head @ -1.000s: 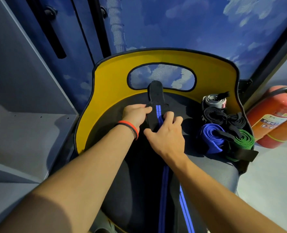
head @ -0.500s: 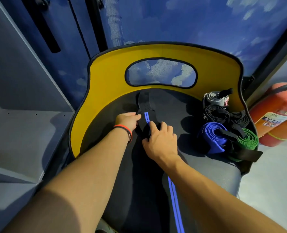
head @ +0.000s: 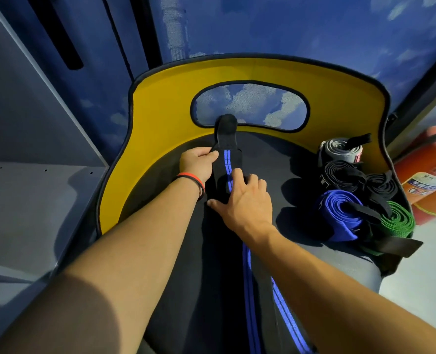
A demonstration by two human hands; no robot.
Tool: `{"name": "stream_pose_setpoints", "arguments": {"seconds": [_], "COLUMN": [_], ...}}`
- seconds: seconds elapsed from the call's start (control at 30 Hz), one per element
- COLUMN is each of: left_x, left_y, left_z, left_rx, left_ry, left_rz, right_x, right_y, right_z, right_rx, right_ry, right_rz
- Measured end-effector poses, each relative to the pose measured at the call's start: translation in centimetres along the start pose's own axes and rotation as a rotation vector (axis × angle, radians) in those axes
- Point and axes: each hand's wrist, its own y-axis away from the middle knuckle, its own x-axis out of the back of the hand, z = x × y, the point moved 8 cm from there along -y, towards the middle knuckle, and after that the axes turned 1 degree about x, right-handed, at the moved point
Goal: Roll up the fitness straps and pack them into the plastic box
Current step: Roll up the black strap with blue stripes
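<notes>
1. The strap [head: 227, 165], black with a blue stripe, lies along the chair seat [head: 275, 162] in the middle of the frame. Its rounded end points to the yellow backrest [head: 165, 103] and its tail runs to the bottom edge.
2. The left hand [head: 197, 164] pinches the strap's left edge near that end. The right hand [head: 245, 200] lies on it just below, fingers nearly straight, pressing but gripping nothing.
3. It looks soft, light and floppy, so a loose roll would likely spring open.
4. Best held by both edges at the rolled end.
5. Finished rolls [head: 339, 213] sit at the right; no box is in view.
</notes>
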Motion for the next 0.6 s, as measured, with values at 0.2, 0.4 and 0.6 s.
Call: {"name": "stream_pose_setpoints", "arguments": {"seconds": [0.2,0.4,0.6], "left_x": [1.0,0.5,-0.4], "left_y": [-0.4,0.6,0.6], "left_z": [-0.6,-0.5,1.1], "left_rx": [-0.024,-0.148,-0.373], "left_ry": [-0.044,-0.196,-0.455], "left_rz": [0.108,0.001,0.047], "right_x": [-0.5,-0.2,0.0], "right_y": [-0.5,-0.4,1.3], "right_z": [0.3,-0.1,-0.5], "right_rx": [-0.018,-0.018,0.016], "right_ry": [0.029,0.0,0.117], "right_rz": [-0.043,-0.113,-0.219]}}
